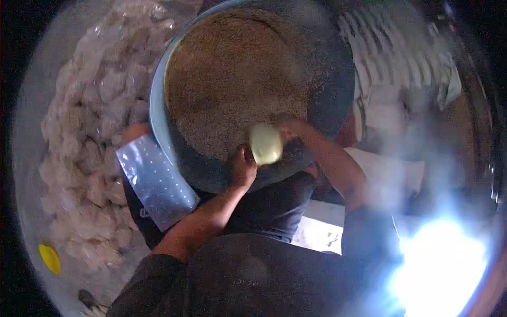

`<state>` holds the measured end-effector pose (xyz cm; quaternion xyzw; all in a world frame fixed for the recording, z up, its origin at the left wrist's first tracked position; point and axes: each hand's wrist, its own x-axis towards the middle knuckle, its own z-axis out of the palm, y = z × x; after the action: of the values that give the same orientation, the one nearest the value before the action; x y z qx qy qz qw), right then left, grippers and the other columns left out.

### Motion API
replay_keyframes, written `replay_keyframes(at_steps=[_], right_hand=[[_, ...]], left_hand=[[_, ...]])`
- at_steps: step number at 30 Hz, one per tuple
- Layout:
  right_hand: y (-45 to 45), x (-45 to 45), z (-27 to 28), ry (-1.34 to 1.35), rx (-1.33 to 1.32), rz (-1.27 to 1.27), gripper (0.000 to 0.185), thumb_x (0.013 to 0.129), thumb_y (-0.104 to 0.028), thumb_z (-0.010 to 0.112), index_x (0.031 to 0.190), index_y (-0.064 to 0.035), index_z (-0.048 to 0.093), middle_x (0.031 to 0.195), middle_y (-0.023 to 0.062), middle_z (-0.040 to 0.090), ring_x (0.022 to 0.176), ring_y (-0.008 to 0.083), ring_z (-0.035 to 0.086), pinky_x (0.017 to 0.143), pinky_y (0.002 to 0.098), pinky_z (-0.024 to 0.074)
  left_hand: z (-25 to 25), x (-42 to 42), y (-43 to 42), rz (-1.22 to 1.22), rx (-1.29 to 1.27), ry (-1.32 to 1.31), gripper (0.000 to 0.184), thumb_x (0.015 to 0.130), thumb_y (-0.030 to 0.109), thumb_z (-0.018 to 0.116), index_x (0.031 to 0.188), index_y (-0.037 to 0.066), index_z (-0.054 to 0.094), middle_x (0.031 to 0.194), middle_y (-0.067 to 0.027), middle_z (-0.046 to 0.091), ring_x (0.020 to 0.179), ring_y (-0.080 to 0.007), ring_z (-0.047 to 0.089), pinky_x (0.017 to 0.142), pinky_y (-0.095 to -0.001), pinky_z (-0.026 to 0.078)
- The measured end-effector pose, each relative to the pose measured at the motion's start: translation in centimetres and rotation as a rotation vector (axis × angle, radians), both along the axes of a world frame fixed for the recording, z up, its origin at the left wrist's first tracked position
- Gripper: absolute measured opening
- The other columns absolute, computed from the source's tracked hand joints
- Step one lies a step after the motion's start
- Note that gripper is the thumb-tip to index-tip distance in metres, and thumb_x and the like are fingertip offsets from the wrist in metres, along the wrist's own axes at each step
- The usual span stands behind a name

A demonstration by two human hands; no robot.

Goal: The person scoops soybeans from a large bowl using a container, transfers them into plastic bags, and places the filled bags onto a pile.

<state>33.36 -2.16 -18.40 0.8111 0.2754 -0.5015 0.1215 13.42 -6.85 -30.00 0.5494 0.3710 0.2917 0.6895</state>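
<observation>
Before the seated person stands a wide grey-blue basin (158,100) holding a broad bed of brown, grainy material (232,74). Over its near part is a rounded, pale yellow object (265,144), smooth and motion-blurred. The left hand (244,170) is closed on its lower left edge; the right hand (289,130) is at its right side, too shadowed to tell whether it pinches. Left on the floor, filled clear bags (97,132) lie heaped; pale stacks (396,58) line the right, above a glaring light (443,269). A dotted plastic sheet (157,179) covers the left thigh.
</observation>
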Motion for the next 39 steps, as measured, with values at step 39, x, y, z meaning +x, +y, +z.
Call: replay_keyframes(at_steps=[39], right_hand=[[3.1,-9.5,-2.8,1.684,1.186,-1.135,0.066,0.095,-0.061,0.046,0.136,-0.0097,0.048,0.125,0.0111,0.062,0.112,0.0252,0.062,0.097,0.0429,0.0522]], left_hand=[[22.1,0.5,13.2,-0.012,1.097,0.432,0.014,0.085,0.007,0.069,0.095,0.001,0.062,0.084,-0.0143,0.066,0.075,-0.0289,0.066,0.068,-0.0361,0.051]])
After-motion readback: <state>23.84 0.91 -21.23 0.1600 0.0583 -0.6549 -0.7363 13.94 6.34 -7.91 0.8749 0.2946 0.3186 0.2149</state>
